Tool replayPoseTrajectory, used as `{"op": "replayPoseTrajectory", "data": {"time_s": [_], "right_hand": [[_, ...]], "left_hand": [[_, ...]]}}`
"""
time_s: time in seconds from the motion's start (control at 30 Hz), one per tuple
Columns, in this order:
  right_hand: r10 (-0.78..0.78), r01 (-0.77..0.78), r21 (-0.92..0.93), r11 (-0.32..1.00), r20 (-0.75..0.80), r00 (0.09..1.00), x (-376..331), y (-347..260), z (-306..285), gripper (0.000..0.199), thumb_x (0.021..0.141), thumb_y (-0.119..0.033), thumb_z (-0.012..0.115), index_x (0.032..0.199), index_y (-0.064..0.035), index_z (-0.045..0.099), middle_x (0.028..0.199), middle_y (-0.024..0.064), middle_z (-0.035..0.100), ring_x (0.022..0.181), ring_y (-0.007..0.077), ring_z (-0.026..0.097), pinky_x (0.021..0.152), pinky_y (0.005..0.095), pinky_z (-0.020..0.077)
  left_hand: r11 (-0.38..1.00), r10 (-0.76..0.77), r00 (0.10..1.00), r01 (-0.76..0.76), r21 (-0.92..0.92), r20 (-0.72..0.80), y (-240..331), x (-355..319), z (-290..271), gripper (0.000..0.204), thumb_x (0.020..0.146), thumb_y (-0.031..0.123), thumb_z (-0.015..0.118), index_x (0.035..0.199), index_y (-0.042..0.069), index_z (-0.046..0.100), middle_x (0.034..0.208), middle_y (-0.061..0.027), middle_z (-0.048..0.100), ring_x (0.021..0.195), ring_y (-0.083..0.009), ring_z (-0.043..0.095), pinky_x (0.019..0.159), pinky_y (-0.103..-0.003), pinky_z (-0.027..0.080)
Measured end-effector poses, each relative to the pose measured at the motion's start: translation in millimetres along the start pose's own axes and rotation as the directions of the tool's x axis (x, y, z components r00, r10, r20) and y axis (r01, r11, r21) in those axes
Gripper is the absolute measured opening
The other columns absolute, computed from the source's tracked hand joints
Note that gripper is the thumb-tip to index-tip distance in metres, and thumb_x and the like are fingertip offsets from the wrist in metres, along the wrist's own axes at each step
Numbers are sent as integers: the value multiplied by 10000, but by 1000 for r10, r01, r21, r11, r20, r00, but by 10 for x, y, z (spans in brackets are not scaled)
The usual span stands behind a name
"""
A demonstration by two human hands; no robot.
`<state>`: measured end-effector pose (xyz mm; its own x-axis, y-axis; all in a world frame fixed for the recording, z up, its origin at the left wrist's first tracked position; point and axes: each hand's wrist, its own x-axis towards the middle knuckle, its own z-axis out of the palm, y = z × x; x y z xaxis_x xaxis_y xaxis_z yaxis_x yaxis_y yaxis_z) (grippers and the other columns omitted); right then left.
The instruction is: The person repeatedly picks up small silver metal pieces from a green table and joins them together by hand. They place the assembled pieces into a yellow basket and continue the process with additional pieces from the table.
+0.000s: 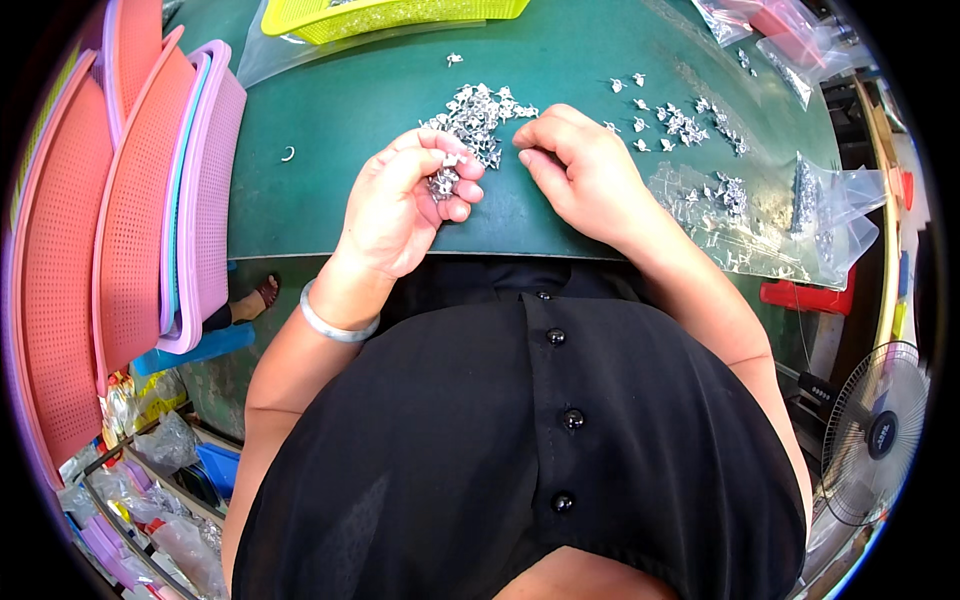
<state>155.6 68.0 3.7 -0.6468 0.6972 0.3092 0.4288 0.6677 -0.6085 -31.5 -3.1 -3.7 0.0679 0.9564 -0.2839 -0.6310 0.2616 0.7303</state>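
Silvery pieces are gripped by the left hand; I cannot tell about the right hand.

text | small, pale lettering | on round, dark-blue fan hub | facing outward

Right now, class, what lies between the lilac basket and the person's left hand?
In the head view, a small pale curved piece lies on the green tabletop between the lilac basket and the left hand, which holds small silvery parts.

Black fan, perforated baskets — salmon, lilac — at left
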Motion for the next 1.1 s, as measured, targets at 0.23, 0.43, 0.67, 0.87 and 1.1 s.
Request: {"op": "replayPoseTrajectory", "data": {"time_s": [0.23, 0.43, 0.67, 0.87, 1.1], "right_hand": [[-51, 59, -120, 991, 66, 997, 60, -27, 80, 124, 755, -101, 584, 864, -57, 622, 815, 99, 559, 792, 284, 571, 681, 379, 473], [-68, 85, -149, 985, 117, 991, 107, 3, 92, 82, 748, -109, 589, 808, -59, 614, 776, 97, 552, 784, 282, 571, 681, 380, 470], [-116, 126, -98, 987, 108, 987, 100, -27, 52, 61, 739, -101, 600, 771, -49, 601, 781, 93, 552, 787, 283, 569, 686, 381, 465], [-139, 158, -103, 982, 171, 975, 99, 12, 62, 87, 740, -107, 605, 799, -45, 596, 789, 93, 553, 790, 285, 567, 677, 381, 461], [-54, 50, 73, 996, 58, 997, 78, -82, -7, 77, 766, -105, 598, 799, -36, 586, 797, 98, 557, 775, 296, 564, 663, 377, 456]], "left_hand": [[997, 16, 999, -14, -74, 37, 15, -17, -58, 166, 867, 118, 451, 932, -10, 534, 836, -115, 583, 680, -173, 563, 556, -259, 473], [995, -5, 1000, 7, 95, -27, 26, -35, 5, 141, 865, 106, 494, 947, 5, 548, 788, -59, 543, 641, -116, 504, 509, -214, 404], [997, -20, 999, 24, 78, -50, 58, -22, 34, 131, 824, 36, 468, 904, -5, 562, 709, -46, 540, 573, -115, 498, 473, -216, 399], [999, -32, 997, 35, 36, -67, 78, -28, 63, 123, 827, 54, 481, 896, -4, 564, 712, -46, 541, 582, -115, 505, 475, -214, 403], [953, -70, 992, 98, 285, -104, 39, -43, 109, 106, 856, 126, 562, 902, 31, 573, 687, -8, 541, 541, -68, 489, 443, -175, 376]]}}
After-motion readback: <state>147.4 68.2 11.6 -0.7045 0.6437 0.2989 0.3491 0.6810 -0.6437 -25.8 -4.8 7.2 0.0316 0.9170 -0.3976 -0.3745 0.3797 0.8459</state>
